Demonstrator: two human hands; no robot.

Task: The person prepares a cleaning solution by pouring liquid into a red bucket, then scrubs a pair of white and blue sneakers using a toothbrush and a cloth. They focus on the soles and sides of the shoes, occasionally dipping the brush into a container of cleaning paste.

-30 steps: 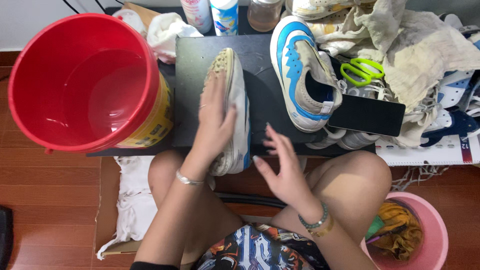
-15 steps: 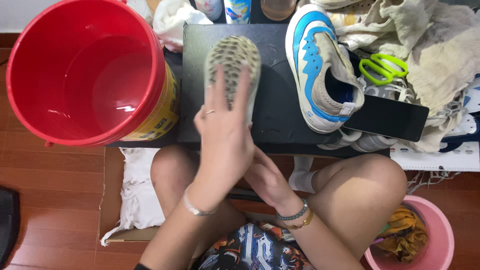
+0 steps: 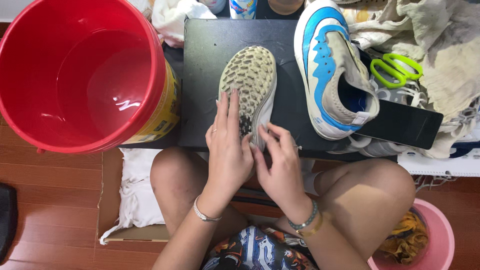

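Both hands (image 3: 255,155) on knobbly-soled shoe (image 3: 250,82)

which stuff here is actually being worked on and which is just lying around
In hand: upturned shoe, sole up on the black board, under the left hand and right hand.

Lying about: blue-and-white shoe, red bucket, green scissors, phone, pink tub.

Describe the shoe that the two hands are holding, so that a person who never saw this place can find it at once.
Start at the big red bucket; to its right lies a black board. The upturned shoe is on this board, under the left hand and right hand. Unlike the blue-and-white shoe beside it, it shows its pale, bumpy sole upward.
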